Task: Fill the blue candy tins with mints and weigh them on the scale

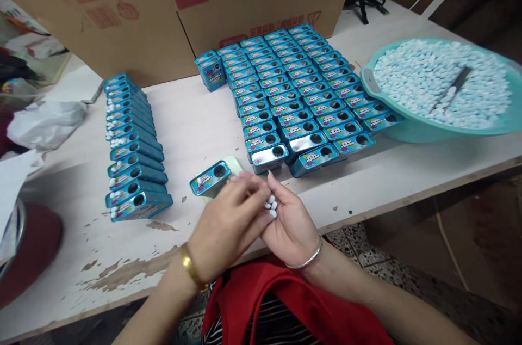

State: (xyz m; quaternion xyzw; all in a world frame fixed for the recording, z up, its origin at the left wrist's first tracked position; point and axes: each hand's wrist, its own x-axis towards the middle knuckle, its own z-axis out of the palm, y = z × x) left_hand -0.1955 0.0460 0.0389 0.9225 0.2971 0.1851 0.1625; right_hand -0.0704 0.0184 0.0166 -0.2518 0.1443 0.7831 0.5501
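Note:
Several small white candies (273,205) lie in the palm of my right hand (291,220), which is turned up and cupped around them. My left hand (230,220) is bent over that palm with its fingers drawn together at the candies; what its fingertips hold is hidden. Just beyond my left hand, a small blue tin (204,182) with a round hole in its top rests on a pale green pad (233,162). The left hand partly covers this tin.
Rows of blue tins (285,89) with round holes stand ahead. Another row of tins (134,154), with white candies on their tops, is at left. A turquoise basin (432,130) of candies, with tweezers (454,86) on top, stands right. A cardboard box (163,24) backs the table.

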